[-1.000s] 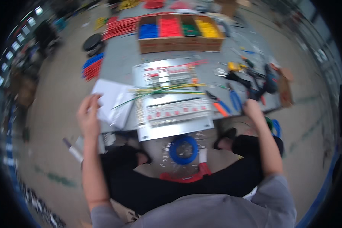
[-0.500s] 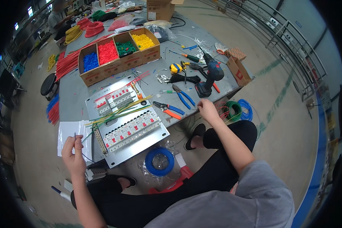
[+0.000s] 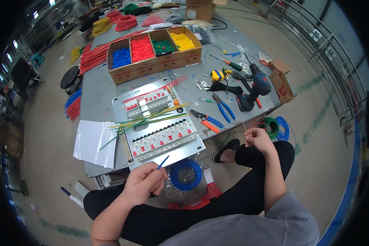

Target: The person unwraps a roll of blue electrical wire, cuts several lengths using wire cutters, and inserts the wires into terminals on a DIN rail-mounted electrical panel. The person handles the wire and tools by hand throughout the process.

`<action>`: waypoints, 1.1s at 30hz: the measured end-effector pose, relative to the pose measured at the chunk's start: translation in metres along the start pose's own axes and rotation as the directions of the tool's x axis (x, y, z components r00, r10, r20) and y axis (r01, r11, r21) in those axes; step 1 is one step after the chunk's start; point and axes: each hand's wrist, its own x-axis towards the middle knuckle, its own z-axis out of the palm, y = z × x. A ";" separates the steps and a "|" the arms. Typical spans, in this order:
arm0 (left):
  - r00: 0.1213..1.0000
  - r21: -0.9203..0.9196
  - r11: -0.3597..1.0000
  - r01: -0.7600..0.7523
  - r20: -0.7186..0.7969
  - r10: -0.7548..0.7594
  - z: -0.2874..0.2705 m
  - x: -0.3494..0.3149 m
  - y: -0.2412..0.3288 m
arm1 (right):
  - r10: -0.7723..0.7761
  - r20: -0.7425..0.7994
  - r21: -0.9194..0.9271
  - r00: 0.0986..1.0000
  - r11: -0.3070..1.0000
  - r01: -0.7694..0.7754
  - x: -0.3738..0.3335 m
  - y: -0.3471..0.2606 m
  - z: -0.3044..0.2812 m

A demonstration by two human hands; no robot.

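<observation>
Landmark: breaker panel (image 3: 158, 123), flat on the low table (image 3: 94, 88). Behind it a divided box (image 3: 153, 51) of sorted pieces; at its left a sheet (image 3: 92, 141) overhanging the table edge; at its right, in turn, cutters (image 3: 206, 120), pliers (image 3: 223, 108) and a drill (image 3: 254, 88). Before it, off the table, wire spool (image 3: 185, 175) on the floor, left hand (image 3: 143, 184) just left of the spool, right hand (image 3: 258, 138) well off to the panel's right.

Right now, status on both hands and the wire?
Left hand pinching short blue wire. Right hand closed, resting on knee. Breaker panel just ahead, nothing between.
</observation>
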 end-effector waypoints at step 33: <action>0.931 -0.113 0.988 -0.103 -0.362 0.056 0.027 0.059 -0.011 | -0.368 0.489 0.198 0.791 0.930 0.310 -0.042 -0.188 0.200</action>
